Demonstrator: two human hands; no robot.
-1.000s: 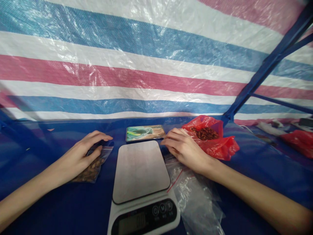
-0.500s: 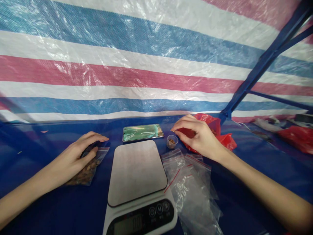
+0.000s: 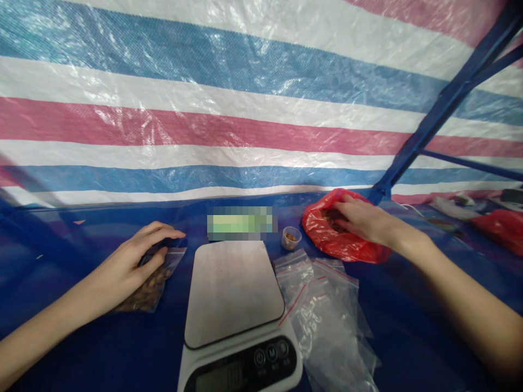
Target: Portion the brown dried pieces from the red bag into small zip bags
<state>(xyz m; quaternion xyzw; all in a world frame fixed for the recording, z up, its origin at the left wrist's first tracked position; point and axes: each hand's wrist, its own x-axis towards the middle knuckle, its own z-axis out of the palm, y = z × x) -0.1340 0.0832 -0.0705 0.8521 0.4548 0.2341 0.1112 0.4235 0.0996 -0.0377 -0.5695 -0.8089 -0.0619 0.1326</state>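
Note:
My left hand lies over a clear zip bag holding brown, nut-like pieces. Its thumb and fingers are apart, and it covers part of the bag. On the right, my right hand reaches into a red plastic bag with small brown pieces inside. The thumb and fingers look spread; their tips are partly hidden among the contents. Left of the red bag stands a small clear cup with some brown pieces in it. Between my hands sits a kitchen scale, its plate bare.
Several clear zip bags with red seal lines overlap just right of the scale. A phone, blurred out, lies behind the scale. A striped plastic sheet hangs behind the blue surface. A blue metal frame slants up on the right.
My right hand has moved right, from beside the small cup into the red bag, whose opening now shows. My left hand has stayed on the zip bag. The view has shifted slightly.

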